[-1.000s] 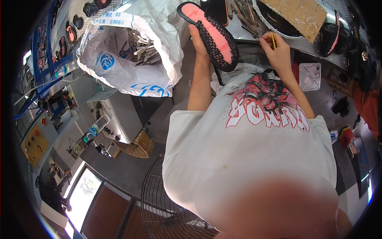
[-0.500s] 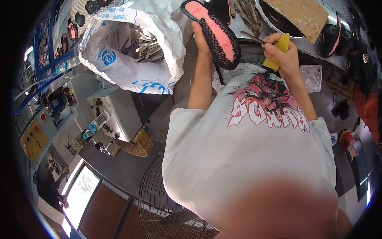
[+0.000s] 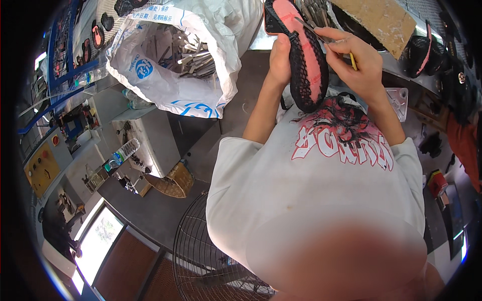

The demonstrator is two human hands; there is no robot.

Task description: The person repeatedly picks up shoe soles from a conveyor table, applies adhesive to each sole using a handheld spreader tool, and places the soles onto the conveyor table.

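Observation:
A black mesh shoe (image 3: 297,75) with a long pink strip along its underside is held up before my shirt, the underside facing me. My left hand (image 3: 280,59) is closed on its left edge. On the other side my right hand (image 3: 362,64) pinches a thin dark stick-like tool (image 3: 307,25), whose tip lies over the upper part of the pink strip. I cannot tell whether the tip touches. A flat yellow piece (image 3: 353,61) is also in my right hand, seen nearly edge-on and mostly hidden by the fingers.
On the left, a white woven sack (image 3: 165,95) gapes, with many thin strips (image 3: 193,57) inside. A dark phone-like object (image 3: 272,24) lies at the bench edge, near more loose strips (image 3: 316,11). Far right are a brown board (image 3: 376,20) and another black shoe (image 3: 424,52). A wire-caged fan (image 3: 196,246) stands below.
My left hand has brought the shoe right and slightly down. The tool tip has come over the pink strip, and the yellow piece has turned from broad to nearly edge-on.

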